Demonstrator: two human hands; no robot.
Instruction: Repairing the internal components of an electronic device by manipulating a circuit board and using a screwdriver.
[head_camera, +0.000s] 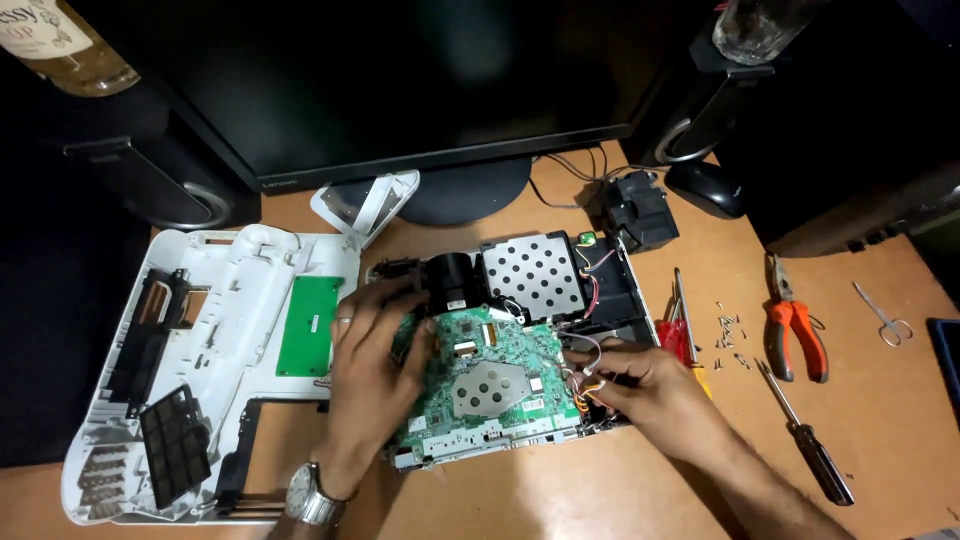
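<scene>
The opened device (510, 340) lies in the middle of the brown surface (560, 500), just in front of the stand of a dark monitor (400, 90). Its green circuit board (490, 375) is on top, with a round metal plate in the centre. Behind the board there is a black lens barrel (448, 282) and a perforated metal shield (530, 272).

The left hand (372, 375) lies on the left edge of the circuit board. Its fingers are bent around that edge and grasp it. A metal watch (312, 495) is on this wrist. The right hand (655, 385) is at the right edge of the board. Its fingers are pinched together on a bundle of thin coloured wires (582, 362) at the board's right side.

To the left, touching the device, lies the white plastic cover (230, 330), turned inside up, with a small green board (308, 325) in it and a black grille (175, 445). To the right of the device are red-handled screwdrivers (680, 335), a group of small screws (730, 335), orange pliers (795, 325), 1 dark screwdriver (810, 445) and small scissors (885, 318). A black fan part (640, 210) and a black mouse (705, 188) lie near the monitor stand. 2 dark speakers stand at the back, each with a bottle on top.
</scene>
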